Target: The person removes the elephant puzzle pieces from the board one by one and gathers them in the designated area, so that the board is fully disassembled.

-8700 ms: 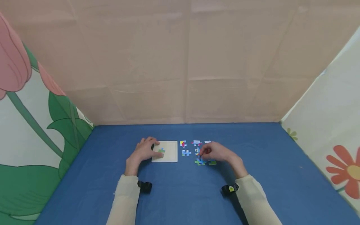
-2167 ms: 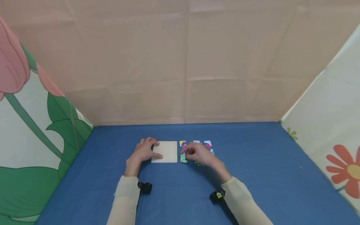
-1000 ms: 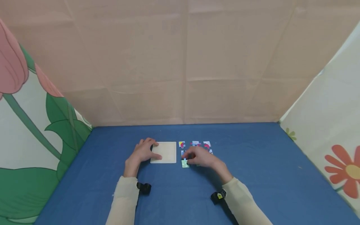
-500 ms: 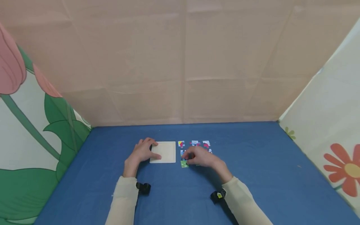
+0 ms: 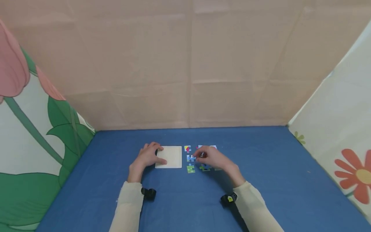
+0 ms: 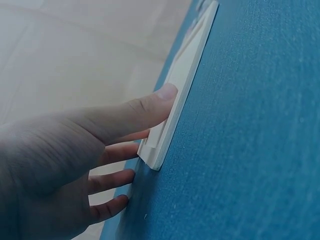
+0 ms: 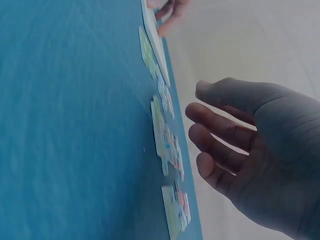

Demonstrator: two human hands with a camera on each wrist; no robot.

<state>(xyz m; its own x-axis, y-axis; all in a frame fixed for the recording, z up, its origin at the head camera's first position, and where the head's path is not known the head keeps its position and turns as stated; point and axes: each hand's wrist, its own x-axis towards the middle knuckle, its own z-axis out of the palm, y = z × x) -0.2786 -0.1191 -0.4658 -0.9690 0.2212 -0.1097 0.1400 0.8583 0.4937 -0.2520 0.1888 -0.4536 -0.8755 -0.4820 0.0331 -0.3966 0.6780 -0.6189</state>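
My left hand (image 5: 147, 155) rests at the left side of a pale square puzzle tray (image 5: 174, 156). In the left wrist view its thumb presses on the tray's rim (image 6: 176, 112), while the other fingers stretch along the outer side. My right hand (image 5: 213, 158) hovers over the puzzle pieces with loosely bent fingers. The right wrist view shows nothing between them. Left of that hand, a column holds a yellow-and-red piece (image 5: 187, 148), a blue piece (image 5: 191, 158) and a green piece (image 5: 190, 169). More pieces, such as a blue-green one (image 5: 205, 167), are partly hidden under the hand.
A blue cloth (image 5: 179, 203) covers the table. Behind it rises a beige backdrop (image 5: 185, 64). Flower-printed panels stand at the left (image 5: 23, 135) and right (image 5: 347, 112).
The green piece, earlier on the tray, now lies on the cloth to its right, below the blue piece. My right hand has let go and shifted right. My left hand has stayed put.
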